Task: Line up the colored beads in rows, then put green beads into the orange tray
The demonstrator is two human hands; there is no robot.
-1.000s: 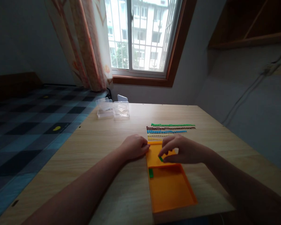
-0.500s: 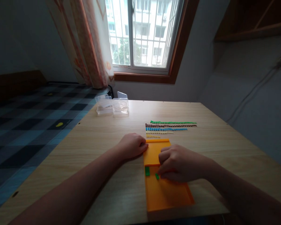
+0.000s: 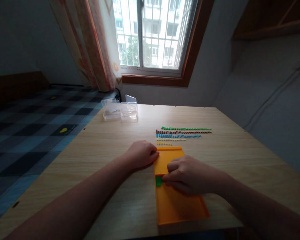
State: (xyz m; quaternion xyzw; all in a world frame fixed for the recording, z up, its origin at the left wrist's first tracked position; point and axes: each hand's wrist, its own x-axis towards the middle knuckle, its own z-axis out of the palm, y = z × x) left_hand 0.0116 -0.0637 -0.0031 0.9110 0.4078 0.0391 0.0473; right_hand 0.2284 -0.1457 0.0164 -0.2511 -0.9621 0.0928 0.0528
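Observation:
An orange tray [image 3: 180, 206] with raised edges and a ridge across its middle lies on the table. My left hand [image 3: 141, 154] is closed at its upper left edge, thumb and finger touching the rim. Just below the ridge, in the left corner of the near section, a green block [image 3: 158, 181] lies flat. My right hand [image 3: 186, 175] reaches over the tray from the right. Its thumb and fingertips are pinched on a small green block right beside the first one. The fingers mostly hide this second block.
Rows of small green, brown, blue, cream and yellow pieces [image 3: 180, 132] lie beyond the tray on the wooden table [image 3: 110, 141]. Clear plastic boxes [image 3: 128, 113] with raised lids stand at the back left. A bed [image 3: 40, 123] adjoins the table's left side.
My right hand has moved slightly left and up, bringing the small green block against or very near the corner one. My left hand stays at the tray's edge. The view has shifted slightly.

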